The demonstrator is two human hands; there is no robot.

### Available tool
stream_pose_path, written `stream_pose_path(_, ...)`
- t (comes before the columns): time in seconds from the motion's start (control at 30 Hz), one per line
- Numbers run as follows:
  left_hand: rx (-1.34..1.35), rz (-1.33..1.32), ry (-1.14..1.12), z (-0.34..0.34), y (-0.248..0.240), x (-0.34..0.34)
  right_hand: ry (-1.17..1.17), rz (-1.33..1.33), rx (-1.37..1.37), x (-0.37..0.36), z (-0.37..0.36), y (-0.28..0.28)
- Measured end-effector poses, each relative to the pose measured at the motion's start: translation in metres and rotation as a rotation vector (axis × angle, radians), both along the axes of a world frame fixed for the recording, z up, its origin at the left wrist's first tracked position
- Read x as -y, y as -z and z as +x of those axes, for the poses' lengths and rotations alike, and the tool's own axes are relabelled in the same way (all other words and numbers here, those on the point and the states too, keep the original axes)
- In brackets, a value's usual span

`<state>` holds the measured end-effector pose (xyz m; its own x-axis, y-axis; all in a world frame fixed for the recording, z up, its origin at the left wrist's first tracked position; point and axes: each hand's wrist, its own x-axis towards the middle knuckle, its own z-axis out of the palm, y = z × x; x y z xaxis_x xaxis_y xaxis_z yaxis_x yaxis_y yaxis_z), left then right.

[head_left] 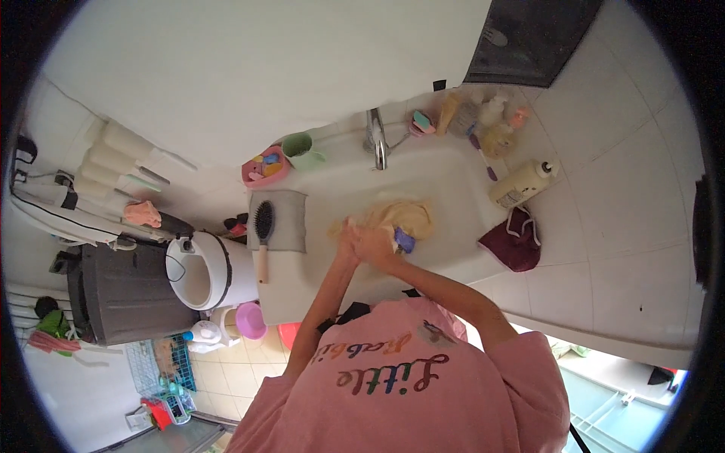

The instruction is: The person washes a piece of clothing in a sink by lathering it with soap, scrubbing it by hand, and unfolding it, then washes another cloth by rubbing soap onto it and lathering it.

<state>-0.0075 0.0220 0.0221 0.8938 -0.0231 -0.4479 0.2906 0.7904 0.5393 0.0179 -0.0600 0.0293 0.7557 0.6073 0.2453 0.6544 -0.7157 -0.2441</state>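
In the basin of the white sink (461,189), a wet pale yellow cloth (411,215) lies bunched up. My left hand (347,243) and my right hand (373,246) press together at the cloth's left end, fingers closed round a bunched part of it. The right hand partly covers the left. A blue-purple patch (405,240) shows beside my right hand against the cloth; whether it is a print or a separate piece I cannot make out. The chrome faucet (378,140) stands behind the cloth.
Left on the counter lie a hairbrush (263,226) on a grey cloth (289,215), a pink box (266,167) and a green cup (299,147). On the right are a pump bottle (521,185) and a maroon cloth bag (513,241). A white washing machine (204,270) stands left.
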Motion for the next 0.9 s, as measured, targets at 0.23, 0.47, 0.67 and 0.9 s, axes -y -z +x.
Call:
stream_pose_path(0.23, -0.004, 0.254, 0.055, 0.001, 0.017, 0.003, -0.011, 0.015, 0.072, 0.002, 0.013, 0.001)
stream_pose_path(0.47, -0.114, -0.013, -0.063, 0.001, 0.034, -0.001, -0.112, 0.117, 0.048, 0.003, 0.007, -0.029)
stream_pose_path(0.67, -0.165, 0.044, -0.043, 0.003, 0.015, 0.001, -0.089, -0.016, -0.283, -0.002, -0.011, -0.007)
stream_pose_path(0.9, -0.074, -0.038, -0.042, 0.005, 0.009, 0.001, 0.139, 0.270, -0.414, -0.001, 0.012, -0.018)
